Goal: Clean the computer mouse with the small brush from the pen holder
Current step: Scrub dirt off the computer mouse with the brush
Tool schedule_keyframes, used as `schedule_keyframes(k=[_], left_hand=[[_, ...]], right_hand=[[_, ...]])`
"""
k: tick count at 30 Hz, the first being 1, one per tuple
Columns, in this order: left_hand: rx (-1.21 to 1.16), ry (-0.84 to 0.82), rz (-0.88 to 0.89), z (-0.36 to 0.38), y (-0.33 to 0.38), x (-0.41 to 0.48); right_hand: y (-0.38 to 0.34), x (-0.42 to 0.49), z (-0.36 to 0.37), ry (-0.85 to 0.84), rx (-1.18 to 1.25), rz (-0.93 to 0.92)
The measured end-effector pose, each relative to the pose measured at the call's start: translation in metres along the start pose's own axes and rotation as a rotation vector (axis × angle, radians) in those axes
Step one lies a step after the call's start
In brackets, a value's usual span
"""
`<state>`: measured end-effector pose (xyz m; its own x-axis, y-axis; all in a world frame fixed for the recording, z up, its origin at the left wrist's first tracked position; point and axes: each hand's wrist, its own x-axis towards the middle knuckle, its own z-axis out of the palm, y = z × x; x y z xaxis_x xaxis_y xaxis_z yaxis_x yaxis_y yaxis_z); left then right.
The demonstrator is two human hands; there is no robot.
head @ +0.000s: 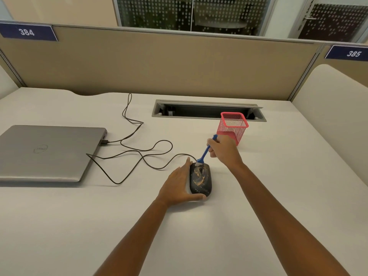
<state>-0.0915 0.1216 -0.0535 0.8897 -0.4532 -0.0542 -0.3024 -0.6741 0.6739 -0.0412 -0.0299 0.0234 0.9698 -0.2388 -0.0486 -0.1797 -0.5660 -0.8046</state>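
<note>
Your right hand [223, 149] grips the blue brush [205, 151], fingers curled round its handle, white bristles touching the front of the mouse [200, 179]. Your left hand [178, 184] lies open, fingers straight along the mouse's left side and thumb at its rear. The mouse sits on the surface [278, 186], its cable [139, 154] running to the closed laptop [47, 152]. The pink mesh pen holder [234, 126] stands just behind your right hand.

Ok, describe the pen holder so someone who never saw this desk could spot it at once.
On the white desk, find the long recessed cable slot. The pen holder stands upright in front of its right end, just beyond the right hand holding the blue brush. It is the only pink mesh thing there.
</note>
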Motion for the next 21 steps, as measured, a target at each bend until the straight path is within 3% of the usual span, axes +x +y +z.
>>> schedule_keyframes(k=[4,9,13,18,21], left_hand=[[0.002,0.006,-0.001,0.0,0.0,0.0],[-0.001,0.009,0.01,-0.002,0.002,-0.002],[0.002,0.013,0.008,-0.001,0.002,-0.002],[0.0,0.021,0.013,-0.002,0.004,-0.003],[0.0,0.022,0.013,-0.001,0.004,-0.003]], right_hand=[[0.0,0.0,-0.002,0.046,0.024,-0.036],[0.009,-0.007,-0.004,-0.015,-0.022,-0.037],[0.014,-0.008,-0.016,0.094,0.074,-0.031],[0.027,-0.013,-0.017,0.025,0.235,0.079],[0.034,-0.016,-0.024,0.065,0.211,0.116]])
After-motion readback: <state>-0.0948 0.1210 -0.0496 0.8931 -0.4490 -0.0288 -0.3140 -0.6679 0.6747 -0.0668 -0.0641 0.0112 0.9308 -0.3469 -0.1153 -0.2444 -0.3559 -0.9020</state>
